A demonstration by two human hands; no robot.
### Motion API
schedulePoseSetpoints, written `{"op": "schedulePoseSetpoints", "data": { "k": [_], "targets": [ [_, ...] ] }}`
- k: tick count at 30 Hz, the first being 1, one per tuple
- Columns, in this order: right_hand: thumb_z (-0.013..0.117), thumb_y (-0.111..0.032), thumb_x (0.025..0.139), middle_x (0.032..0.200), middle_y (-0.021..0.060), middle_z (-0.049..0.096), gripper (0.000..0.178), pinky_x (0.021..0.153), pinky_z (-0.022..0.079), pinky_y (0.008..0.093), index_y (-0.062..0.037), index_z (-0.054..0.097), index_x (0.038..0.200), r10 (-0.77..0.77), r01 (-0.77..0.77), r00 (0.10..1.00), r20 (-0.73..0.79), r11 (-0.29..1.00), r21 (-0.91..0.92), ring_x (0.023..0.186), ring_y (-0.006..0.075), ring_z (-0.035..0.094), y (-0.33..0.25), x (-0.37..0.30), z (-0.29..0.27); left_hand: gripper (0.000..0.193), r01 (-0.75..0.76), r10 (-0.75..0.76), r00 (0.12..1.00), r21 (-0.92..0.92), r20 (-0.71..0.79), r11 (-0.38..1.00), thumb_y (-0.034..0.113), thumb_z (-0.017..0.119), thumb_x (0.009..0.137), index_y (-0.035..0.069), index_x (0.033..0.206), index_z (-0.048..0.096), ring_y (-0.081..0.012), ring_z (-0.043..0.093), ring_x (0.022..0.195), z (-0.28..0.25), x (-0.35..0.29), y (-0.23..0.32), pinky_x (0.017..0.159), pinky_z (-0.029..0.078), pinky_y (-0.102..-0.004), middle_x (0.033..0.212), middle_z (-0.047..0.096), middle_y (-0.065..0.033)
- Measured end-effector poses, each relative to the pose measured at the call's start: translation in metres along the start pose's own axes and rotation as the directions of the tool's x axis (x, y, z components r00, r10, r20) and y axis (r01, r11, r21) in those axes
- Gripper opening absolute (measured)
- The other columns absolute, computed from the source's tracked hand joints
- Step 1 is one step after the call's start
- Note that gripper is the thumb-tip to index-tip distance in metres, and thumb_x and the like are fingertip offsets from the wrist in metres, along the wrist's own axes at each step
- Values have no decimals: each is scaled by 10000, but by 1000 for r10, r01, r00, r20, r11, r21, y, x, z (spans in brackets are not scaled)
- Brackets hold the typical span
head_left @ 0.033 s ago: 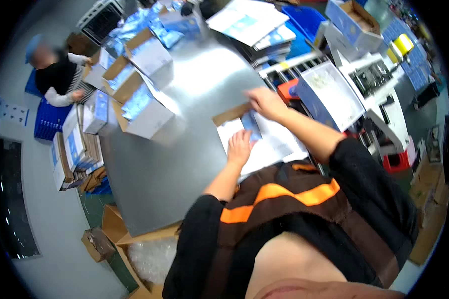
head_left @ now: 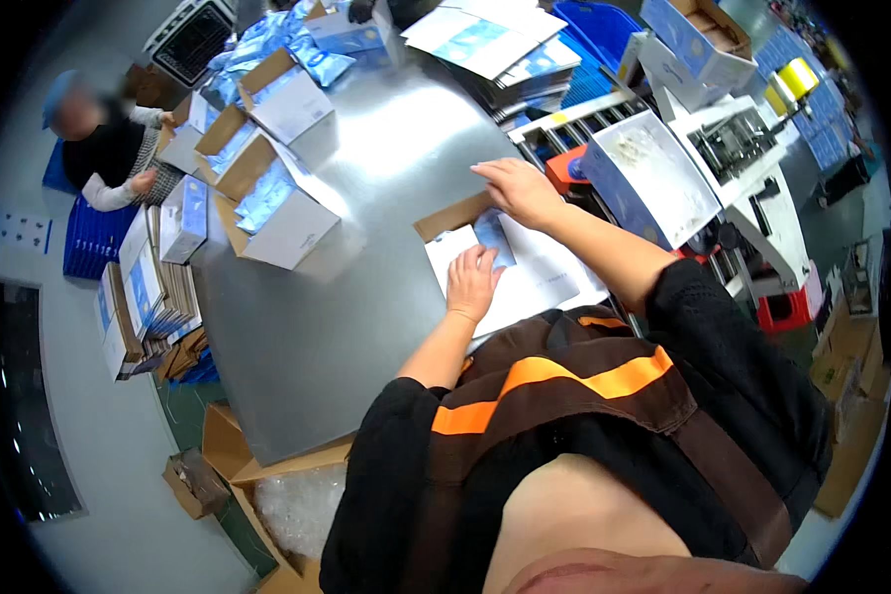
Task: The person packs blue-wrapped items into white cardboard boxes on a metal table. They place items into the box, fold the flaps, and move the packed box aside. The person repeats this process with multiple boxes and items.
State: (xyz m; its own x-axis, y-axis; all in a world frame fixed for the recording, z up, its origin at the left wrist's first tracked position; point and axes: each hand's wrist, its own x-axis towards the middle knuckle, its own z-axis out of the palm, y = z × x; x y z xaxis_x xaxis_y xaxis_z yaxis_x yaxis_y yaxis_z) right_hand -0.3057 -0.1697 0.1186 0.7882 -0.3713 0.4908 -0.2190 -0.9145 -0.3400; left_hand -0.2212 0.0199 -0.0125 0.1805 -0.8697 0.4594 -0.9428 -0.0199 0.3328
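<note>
A white carton [head_left: 540,287] lies in front of me at the table's near right edge. At its far side a brown cardboard flap [head_left: 450,218] shows, with a strip of blue [head_left: 493,234] beside it. My left hand [head_left: 473,285] rests on the white panel, its fingers loosely bent and slightly apart, their tips close to the blue strip. My right hand [head_left: 525,193] reaches over the carton's far right corner. Its fingers stretch left above the brown flap, and the thumb side is partly hidden. Neither hand visibly grips anything.
Three opened cartons [head_left: 287,233] with blue packets stand on the metal table [head_left: 366,327]. Flat cartons [head_left: 485,40] are piled at the far side. Right stands an open blue-and-white box [head_left: 653,178] by a machine [head_left: 738,148]. A co-worker [head_left: 104,148] is at the far left.
My right hand has shifted slightly left and up, its fingers now sharper and straighter. My left hand stays on the white panel, moved a little. The whole view has shifted slightly.
</note>
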Motion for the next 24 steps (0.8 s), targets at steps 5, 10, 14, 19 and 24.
{"op": "schedulePoseSetpoints", "data": {
  "k": [5, 10, 14, 19, 24],
  "targets": [
    [602, -117, 857, 1328, 143, 552, 434, 1077, 364, 422, -29, 541, 1278, 244, -282, 901, 359, 958, 55, 1252, 294, 495, -14, -124, 41, 519, -340, 347, 924, 73, -160, 938, 87, 705, 768, 177, 1254, 547, -273, 460, 1242, -10, 8, 0, 1034, 359, -463, 1320, 475, -103],
    [574, -116, 891, 1356, 122, 542, 410, 1092, 374, 395, -47, 547, 1294, 63, -64, 978, 199, 998, -4, 1285, 279, 483, -8, -155, 50, 737, -182, 146, 875, 36, 461, 983, 344, 660, 836, -1, 1422, 376, -393, 243, 1422, -35, -1, -3, 1134, 163, -583, 1529, 269, -226],
    [560, -116, 888, 1368, 107, 538, 403, 1127, 333, 413, -59, 557, 1286, 39, -54, 976, 213, 996, 64, 1315, 276, 458, 2, -157, 45, 1025, -170, 150, 772, -27, 618, 985, 565, 667, 771, -81, 1457, 263, -429, 134, 1449, -52, 15, 17, 1141, 83, -601, 1544, 210, -266],
    [550, -77, 855, 1412, 146, 492, 458, 1152, 274, 471, -22, 521, 1310, 336, -299, 922, 194, 934, -198, 1341, 324, 420, 39, -180, 6, 1107, -164, 186, 818, -90, 544, 982, 682, 600, 759, -102, 1456, 247, -447, 97, 1452, 17, 51, 69, 1143, 38, -606, 1539, 192, -293],
    [502, -50, 866, 1350, 180, 537, 397, 1098, 370, 440, 4, 554, 1256, 409, -402, 912, -13, 890, -216, 1307, 310, 471, 71, -201, -13, 1012, -94, 220, 868, -287, 445, 953, 536, 674, 791, -115, 1442, 252, -447, 149, 1440, 62, 79, 120, 1159, 97, -568, 1529, 213, -295]
  ]
}}
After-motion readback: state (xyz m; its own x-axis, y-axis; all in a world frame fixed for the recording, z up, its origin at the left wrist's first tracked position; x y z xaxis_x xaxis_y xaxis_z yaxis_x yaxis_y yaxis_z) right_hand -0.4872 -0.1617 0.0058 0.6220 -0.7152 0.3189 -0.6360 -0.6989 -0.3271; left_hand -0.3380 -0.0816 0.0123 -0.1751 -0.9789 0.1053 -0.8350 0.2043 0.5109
